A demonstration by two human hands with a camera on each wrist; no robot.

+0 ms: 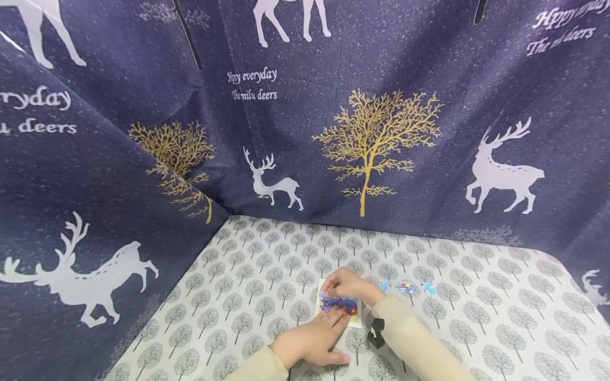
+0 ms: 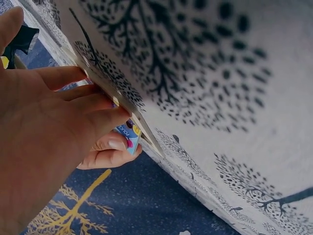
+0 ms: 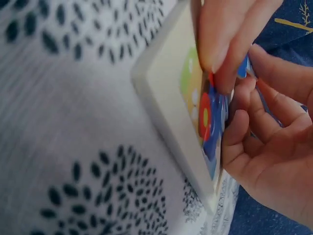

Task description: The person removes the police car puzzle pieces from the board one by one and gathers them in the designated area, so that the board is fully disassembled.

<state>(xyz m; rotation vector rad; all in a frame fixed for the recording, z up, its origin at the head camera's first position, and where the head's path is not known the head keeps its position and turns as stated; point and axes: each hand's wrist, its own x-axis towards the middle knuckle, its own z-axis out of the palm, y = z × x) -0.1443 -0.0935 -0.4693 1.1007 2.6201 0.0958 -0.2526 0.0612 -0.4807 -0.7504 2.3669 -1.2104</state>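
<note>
A small pale-framed puzzle board (image 1: 358,320) with a blue vehicle picture (image 1: 345,306) lies flat on the table. My left hand (image 1: 316,338) rests on its near part, fingers extended over the picture. At the board's far left, my right hand (image 1: 350,284) pinches a small blue puzzle piece (image 2: 128,131) printed with "POLICE" between thumb and fingers. In the right wrist view, the piece (image 3: 242,67) is mostly covered by fingers, close over the picture. The left fingertips (image 3: 222,63) press beside a red and yellow wheel (image 3: 205,115).
To the board's right lie several loose puzzle pieces (image 1: 406,287), mostly light blue, in a row. A black object (image 1: 376,333) shows beside the right sleeve. The tree-patterned tablecloth (image 1: 267,264) runs back to a dark blue deer-print curtain (image 1: 295,132).
</note>
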